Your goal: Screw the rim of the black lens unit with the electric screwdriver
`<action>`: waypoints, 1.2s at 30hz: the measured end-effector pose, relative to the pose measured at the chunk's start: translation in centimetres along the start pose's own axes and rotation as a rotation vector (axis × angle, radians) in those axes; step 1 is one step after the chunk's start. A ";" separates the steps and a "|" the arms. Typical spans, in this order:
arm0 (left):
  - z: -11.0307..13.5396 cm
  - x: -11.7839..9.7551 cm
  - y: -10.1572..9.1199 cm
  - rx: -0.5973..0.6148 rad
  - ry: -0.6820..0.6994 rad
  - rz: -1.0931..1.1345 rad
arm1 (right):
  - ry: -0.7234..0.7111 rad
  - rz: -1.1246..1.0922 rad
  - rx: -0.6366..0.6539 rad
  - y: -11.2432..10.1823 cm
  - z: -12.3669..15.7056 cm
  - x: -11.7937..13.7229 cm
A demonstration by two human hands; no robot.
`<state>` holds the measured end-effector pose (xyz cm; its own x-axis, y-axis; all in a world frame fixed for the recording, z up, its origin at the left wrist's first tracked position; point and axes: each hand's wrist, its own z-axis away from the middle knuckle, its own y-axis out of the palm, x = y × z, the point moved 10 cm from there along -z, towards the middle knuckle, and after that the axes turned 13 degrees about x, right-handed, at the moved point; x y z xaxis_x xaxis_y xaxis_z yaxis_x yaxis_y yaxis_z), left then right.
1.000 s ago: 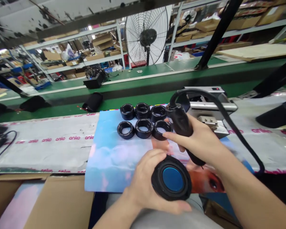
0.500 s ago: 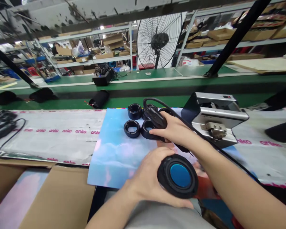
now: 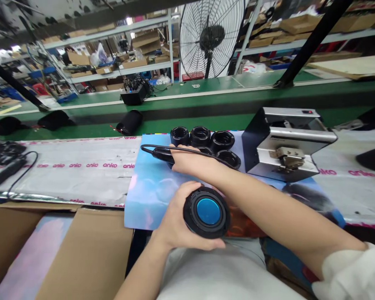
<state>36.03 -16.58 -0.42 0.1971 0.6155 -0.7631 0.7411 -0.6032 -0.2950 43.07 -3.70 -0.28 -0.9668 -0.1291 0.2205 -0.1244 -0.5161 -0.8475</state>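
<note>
My left hand [image 3: 171, 231] is closed around a round black speaker [image 3: 192, 212] with a shiny blue centre, its face turned up towards me. Above it, my right hand [image 3: 187, 161] grips a black corded electric screwdriver [image 3: 162, 155], whose body points left and whose cable loops back over the wrist. The tip of the tool and most of the right fingers are hidden. Several black rings [image 3: 223, 140] stand just behind the right hand on a blue and pink printed sheet [image 3: 143, 187]; the hand and forearm partly cover the nearer ones.
Right of the rings stands a metal dispenser-like machine [image 3: 287, 143]. An open cardboard box [image 3: 90, 246] is at lower left, and black cables [image 3: 6, 162] lie at far left. Behind, a black cylinder [image 3: 129, 122] rests on the green bench [image 3: 96, 128]; a large fan [image 3: 211, 39] stands beyond.
My right hand has swung left with the screwdriver, from over the front rings to their left side, uncovering the back rings. My left hand and the speaker have shifted left and slightly up.
</note>
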 end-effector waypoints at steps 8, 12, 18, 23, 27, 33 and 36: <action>-0.6 -0.7 -0.8 -0.039 -0.027 -0.101 | -0.047 -0.131 -0.119 -3.4 3.2 -0.4; -0.7 0.0 -0.9 -0.032 -0.141 -0.087 | -0.024 -0.298 -0.280 -6.1 11.1 -3.4; -3.2 0.9 0.6 -0.061 -0.191 0.176 | -0.009 -0.258 -0.446 -6.6 17.1 -5.0; -4.6 1.4 2.4 -0.019 -0.202 0.199 | 0.038 -0.282 -0.480 -6.7 17.1 -5.1; -3.9 2.4 2.0 -0.072 -0.237 0.222 | 0.054 -0.324 -0.483 -6.0 17.7 -5.7; -4.7 1.9 1.5 -0.004 -0.092 0.267 | 0.040 -0.374 -0.472 -4.7 17.9 -6.0; -4.7 2.1 1.8 0.034 -0.058 0.347 | 0.036 -0.406 -0.466 -4.0 17.9 -6.3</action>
<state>40.81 -14.00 0.13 0.3958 0.3416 -0.8524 0.6145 -0.7883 -0.0305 53.64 -15.97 10.32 -0.8276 0.0332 0.5604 -0.5608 -0.0928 -0.8227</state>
